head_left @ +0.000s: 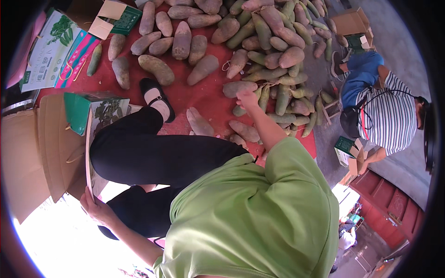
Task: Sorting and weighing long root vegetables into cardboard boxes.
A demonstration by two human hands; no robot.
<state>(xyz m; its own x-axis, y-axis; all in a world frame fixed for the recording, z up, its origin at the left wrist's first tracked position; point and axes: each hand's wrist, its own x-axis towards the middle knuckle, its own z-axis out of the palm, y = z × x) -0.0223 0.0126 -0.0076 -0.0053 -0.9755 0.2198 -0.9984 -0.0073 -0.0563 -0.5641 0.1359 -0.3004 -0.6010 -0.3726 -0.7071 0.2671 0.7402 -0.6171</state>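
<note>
Nearest us, our left hand [95,207] pinches the green carton [99,134] by its edge; our right hand [246,98], fingers curled, rests on 1 brownish gourd [238,88], long axis left-right, on the red mat [185,95].

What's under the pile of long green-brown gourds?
A red mat lies under the pile of long green-brown gourds, showing between loose ones and at the pile's near edge. Beneath the dense middle it is covered. The right hand touches a gourd at that edge.
</note>
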